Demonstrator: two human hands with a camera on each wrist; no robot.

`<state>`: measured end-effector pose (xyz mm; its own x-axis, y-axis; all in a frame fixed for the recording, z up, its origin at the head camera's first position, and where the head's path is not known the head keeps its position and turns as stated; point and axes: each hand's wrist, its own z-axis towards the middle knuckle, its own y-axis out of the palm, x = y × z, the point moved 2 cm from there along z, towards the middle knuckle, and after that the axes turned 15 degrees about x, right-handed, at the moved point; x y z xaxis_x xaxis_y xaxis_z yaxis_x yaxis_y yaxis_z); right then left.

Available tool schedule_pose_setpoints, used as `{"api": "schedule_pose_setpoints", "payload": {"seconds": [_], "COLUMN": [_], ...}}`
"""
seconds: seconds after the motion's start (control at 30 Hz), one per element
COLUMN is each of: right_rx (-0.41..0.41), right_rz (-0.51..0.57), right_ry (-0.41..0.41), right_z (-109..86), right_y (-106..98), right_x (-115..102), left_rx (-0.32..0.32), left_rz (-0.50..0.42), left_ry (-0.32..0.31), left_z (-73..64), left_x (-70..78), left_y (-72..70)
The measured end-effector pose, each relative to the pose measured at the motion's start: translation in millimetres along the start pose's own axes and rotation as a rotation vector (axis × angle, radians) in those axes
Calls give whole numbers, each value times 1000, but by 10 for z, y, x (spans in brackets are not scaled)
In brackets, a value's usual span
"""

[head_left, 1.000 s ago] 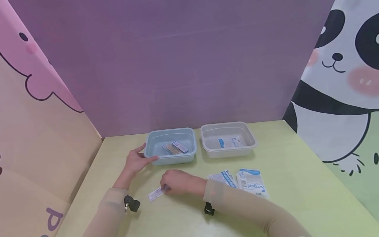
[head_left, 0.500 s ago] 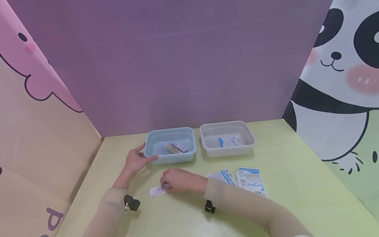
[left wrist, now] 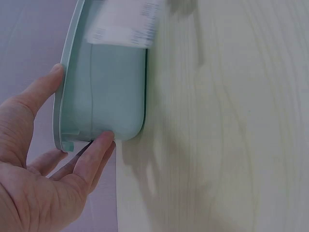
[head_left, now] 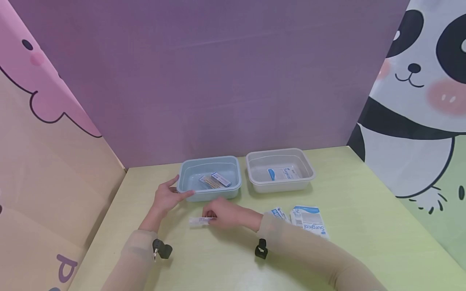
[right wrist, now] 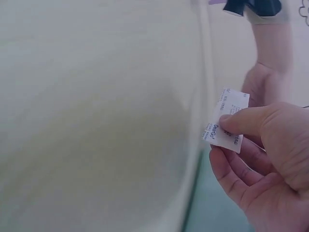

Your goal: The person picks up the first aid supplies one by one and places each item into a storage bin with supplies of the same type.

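Note:
My right hand [head_left: 225, 214] pinches a small white printed sachet [right wrist: 227, 121] between thumb and fingers, just in front of the light blue plastic tub [head_left: 218, 197]. In the left wrist view the sachet [left wrist: 125, 21] overlaps the tub's front wall and looks blurred. My left hand [head_left: 168, 199] holds the tub's near left corner, with the thumb at the front rim and the other fingers round the end. Inside the tub lie a clear packet of cotton swabs [head_left: 211, 182] and a small blue-and-white packet [head_left: 221, 179].
To the right stands a whitish plastic tub [head_left: 282, 186] with a flat "Surgical" packet [head_left: 284, 174] in it. Two more blue-and-white packets lie on the table; the sleeve partly covers the left packet [head_left: 279, 214], beside the right packet [head_left: 310, 220]. A purple wall [head_left: 225, 81] rises behind.
My right hand has moved up and slightly right, bringing the sachet off its earlier spot and closer to the blue tub. The left hand has stayed at the tub's corner.

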<state>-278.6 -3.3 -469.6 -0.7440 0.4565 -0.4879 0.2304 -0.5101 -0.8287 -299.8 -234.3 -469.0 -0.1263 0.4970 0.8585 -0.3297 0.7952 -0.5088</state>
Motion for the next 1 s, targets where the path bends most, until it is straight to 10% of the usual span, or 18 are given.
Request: {"api": "schedule_pose_setpoints", "payload": {"seconds": [0.4, 1.0], "right_rx": [171, 427], "right_rz": [-8, -182], "right_ry": [-91, -3], "right_z": [15, 250], "right_y": [-423, -886], "right_x": [6, 182], "left_rx": [-5, -7], "left_rz": [1, 0], "left_ry": [-7, -16], "left_z": [-1, -22], "left_x": [2, 37], "left_y": [-3, -5]}}
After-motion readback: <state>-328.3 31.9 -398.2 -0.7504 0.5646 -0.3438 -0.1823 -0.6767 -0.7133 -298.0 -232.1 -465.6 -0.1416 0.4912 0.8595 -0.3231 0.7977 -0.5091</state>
